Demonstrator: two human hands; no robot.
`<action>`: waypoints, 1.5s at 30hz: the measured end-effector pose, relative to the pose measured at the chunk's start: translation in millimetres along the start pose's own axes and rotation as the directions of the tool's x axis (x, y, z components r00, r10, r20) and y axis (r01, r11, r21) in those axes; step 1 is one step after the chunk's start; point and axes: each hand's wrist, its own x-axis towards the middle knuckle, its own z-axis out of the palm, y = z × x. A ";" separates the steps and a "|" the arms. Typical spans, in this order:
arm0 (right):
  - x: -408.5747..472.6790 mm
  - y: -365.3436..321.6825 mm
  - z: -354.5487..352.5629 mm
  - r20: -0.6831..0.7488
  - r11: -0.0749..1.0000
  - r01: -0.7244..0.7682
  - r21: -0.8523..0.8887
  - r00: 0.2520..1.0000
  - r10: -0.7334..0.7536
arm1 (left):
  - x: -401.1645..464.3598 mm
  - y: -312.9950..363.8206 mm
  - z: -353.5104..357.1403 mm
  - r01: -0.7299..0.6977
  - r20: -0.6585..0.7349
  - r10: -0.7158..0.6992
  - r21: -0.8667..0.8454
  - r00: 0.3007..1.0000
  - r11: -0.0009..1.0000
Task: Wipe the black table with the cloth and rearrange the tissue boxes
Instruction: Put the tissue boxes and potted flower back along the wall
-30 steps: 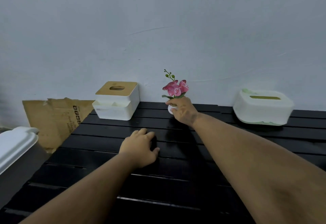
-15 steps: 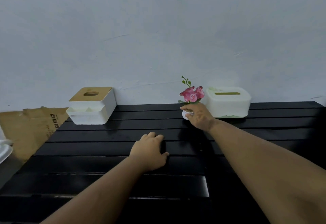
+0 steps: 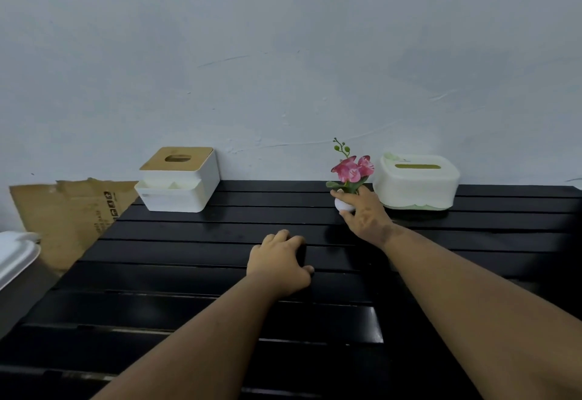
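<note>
While the slatted black surface [image 3: 195, 242] fills most of the lower view, its back edge runs along a pale wall [image 3: 283, 69], and the things to be arranged stand in a row there. At back left stands the tissue box with a wooden lid [image 3: 179, 179], its rear close to the wall. At back right sits the rounded white tissue box [image 3: 417, 184]. Off the left edge, a sheet of cardboard [image 3: 69, 214] leans by the wall, not on the surface.

Right hand [image 3: 365, 214]: fingers wrapped about the small white pot of the pink flower [image 3: 352, 169], which stands just beside the rounded box, to its left. Whether the pot rests on the slats or is lifted, cannot tell.

Left hand [image 3: 280, 262]: lies palm down mid-surface, fingers curled over something dark. Likely the cloth [image 3: 302, 253], but black on black; only a sliver shows at the fingertips.

Judgement: the step in hand seems to be seating the flower pot between the boxes.

- Keep the grip low on the pot, not on the stem; the blooms look top-heavy.
- Set it flat on one slat, not across a gap, or it may tip.
- Leave clearance from the rounded box so the petals do not brush it.
- Release upward, clear of the leaves.
- Keep the cloth bunched under the left palm so no edge drags into the pot.
</note>
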 end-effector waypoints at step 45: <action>70.9 -228.6 101.1 0.007 0.839 0.041 0.542 0.999 -0.053 | 66.5 -239.9 -109.5 0.157 -0.047 -0.284 -0.743 0.958 0.650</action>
